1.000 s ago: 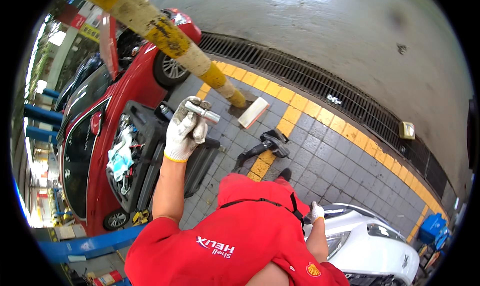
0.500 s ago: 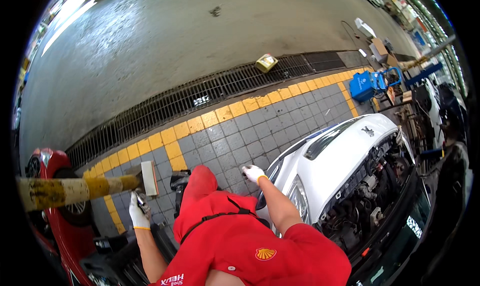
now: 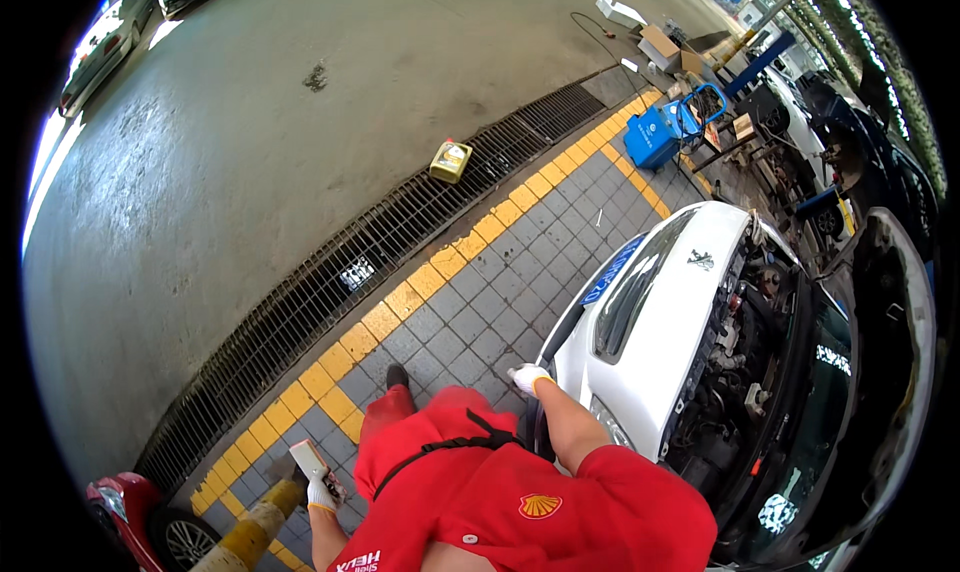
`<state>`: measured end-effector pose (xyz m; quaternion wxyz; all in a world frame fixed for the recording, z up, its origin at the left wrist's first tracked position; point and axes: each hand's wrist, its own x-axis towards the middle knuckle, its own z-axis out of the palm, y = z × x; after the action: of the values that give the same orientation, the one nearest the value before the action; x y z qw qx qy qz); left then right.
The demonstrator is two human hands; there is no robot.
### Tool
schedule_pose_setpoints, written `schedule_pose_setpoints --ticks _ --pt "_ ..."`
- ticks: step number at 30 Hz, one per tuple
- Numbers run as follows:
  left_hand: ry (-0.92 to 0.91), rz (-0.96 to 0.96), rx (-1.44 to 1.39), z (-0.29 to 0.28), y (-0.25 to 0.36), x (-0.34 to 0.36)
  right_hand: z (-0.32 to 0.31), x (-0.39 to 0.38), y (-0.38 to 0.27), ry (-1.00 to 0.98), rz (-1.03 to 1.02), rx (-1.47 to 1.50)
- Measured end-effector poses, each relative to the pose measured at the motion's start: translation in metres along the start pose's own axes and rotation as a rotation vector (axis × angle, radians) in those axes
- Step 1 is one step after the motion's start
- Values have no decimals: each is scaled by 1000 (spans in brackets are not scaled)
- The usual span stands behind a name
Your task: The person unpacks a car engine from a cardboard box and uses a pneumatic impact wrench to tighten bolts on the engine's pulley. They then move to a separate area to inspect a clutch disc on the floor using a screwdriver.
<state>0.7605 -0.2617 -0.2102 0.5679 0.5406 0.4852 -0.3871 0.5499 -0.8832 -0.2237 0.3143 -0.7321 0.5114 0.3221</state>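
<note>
My left hand (image 3: pixel 324 491), in a white glove, is closed on a small metal socket (image 3: pixel 335 486), low by the yellow-and-white pole (image 3: pixel 250 534); behind it lies a pale rectangular filter (image 3: pixel 308 457) on the paving. My right hand (image 3: pixel 525 376), also gloved, has its fingers curled beside the front corner of the white car (image 3: pixel 650 372); what they hold, if anything, is hidden. The car’s hood stands raised, with the engine bay (image 3: pixel 740 362) exposed.
A long drain grate (image 3: pixel 400 232) runs along yellow-edged paving (image 3: pixel 500 282), with a yellow jug (image 3: pixel 450 161) on it. A blue wheeled unit (image 3: pixel 651 136), boxes (image 3: pixel 660 48) and lift posts stand upper right. A red car (image 3: pixel 125 502) is lower left.
My view has swung rightward toward the white car and blue unit. My left hand, earlier raised with the socket in front of me, is now lower by the pole. I have moved forward.
</note>
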Motion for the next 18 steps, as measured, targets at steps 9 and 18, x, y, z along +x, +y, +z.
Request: schedule_pose_setpoints --ticks 9,18 --pt "-131 185 360 239 223 54 -56 33 -27 -34 47 736" --pt "-278 374 685 592 289 20 -100 150 90 -161 367 687"
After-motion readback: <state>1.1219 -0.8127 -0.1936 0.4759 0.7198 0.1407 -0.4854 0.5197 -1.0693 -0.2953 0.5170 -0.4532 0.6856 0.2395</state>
